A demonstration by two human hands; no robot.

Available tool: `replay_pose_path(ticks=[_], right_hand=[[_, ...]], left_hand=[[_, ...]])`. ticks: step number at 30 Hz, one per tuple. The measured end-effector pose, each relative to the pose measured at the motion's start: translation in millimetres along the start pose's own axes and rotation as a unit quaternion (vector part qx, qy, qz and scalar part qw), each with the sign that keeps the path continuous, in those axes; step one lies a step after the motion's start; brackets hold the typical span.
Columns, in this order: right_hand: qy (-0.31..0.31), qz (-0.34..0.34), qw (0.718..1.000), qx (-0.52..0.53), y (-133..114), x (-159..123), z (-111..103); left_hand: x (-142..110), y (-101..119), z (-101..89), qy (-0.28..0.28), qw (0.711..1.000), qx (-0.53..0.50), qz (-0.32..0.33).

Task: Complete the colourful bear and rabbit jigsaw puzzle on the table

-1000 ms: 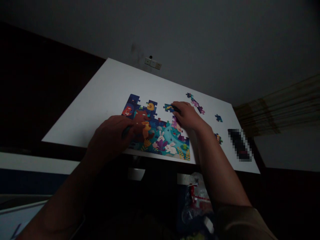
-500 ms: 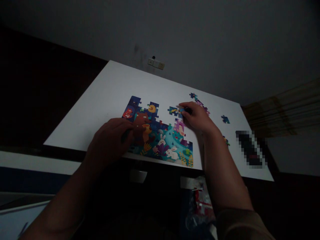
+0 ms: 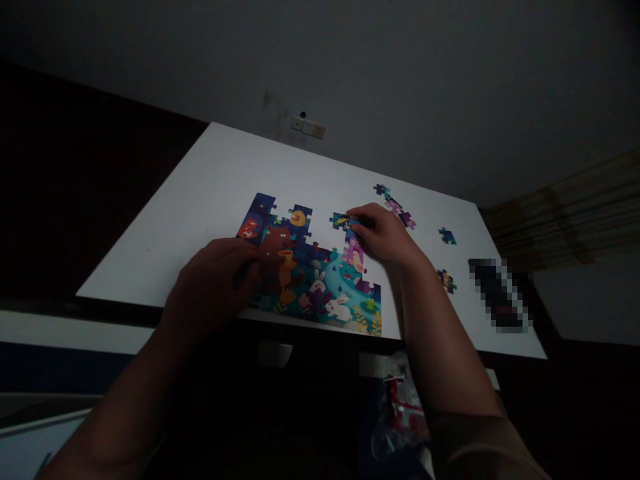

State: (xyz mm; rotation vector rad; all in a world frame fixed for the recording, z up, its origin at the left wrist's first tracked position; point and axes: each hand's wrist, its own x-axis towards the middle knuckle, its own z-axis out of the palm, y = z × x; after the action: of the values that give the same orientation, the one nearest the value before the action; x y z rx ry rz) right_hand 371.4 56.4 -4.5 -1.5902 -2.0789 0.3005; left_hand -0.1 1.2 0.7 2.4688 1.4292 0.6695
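Note:
A partly joined jigsaw puzzle (image 3: pixel 320 283) with bright forest animals lies near the table's front edge. My left hand (image 3: pixel 217 277) rests over its left side, thumb apart from the fingers, holding nothing that I can see. My right hand (image 3: pixel 383 230) pinches a dark blue and yellow puzzle piece (image 3: pixel 341 221) at its right edge, between thumb and fingers. That piece sits just above the pink part of the puzzle (image 3: pixel 354 252) and appears to touch it; my fingertips partly hide the joint.
Loose pieces lie to the right: a blue one (image 3: pixel 381 191), purple ones (image 3: pixel 401 212), a teal one (image 3: pixel 447 236) and a colourful one (image 3: pixel 447 281) beside my right forearm. A blurred dark object (image 3: pixel 497 297) lies at the white table's (image 3: pixel 165 220) right end. A clear plastic bag (image 3: pixel 403 407) is below the edge.
My right hand has brought the blue and yellow piece down against the pink part of the puzzle, closing the gap. My left hand stays on the puzzle's left side. The view has shifted slightly.

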Motion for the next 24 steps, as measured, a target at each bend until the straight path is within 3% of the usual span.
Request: replay_pose_path(ticks=[9, 14, 18, 24], right_hand=[[-0.050, -0.038, 0.998, 0.029, -4.5, -0.1, -13.8], [-0.017, -0.023, 0.999, -0.017, -7.7, 4.9, -3.0], [-0.037, -0.008, 0.995, -0.091, -18.3, 12.7, 8.1], [-0.041, 0.018, 0.997, -0.070, -24.0, 17.3, 15.1]], left_hand=[[0.9, -6.6, 5.4, -0.007, 1.000, 0.023, 0.015], [1.9, -10.2, 8.6, 0.006, 0.999, 0.017, 0.035], [1.3, -10.0, 8.5, 0.011, 0.999, 0.015, 0.032], [1.4, -7.4, 5.5, 0.008, 0.999, 0.022, 0.035]])
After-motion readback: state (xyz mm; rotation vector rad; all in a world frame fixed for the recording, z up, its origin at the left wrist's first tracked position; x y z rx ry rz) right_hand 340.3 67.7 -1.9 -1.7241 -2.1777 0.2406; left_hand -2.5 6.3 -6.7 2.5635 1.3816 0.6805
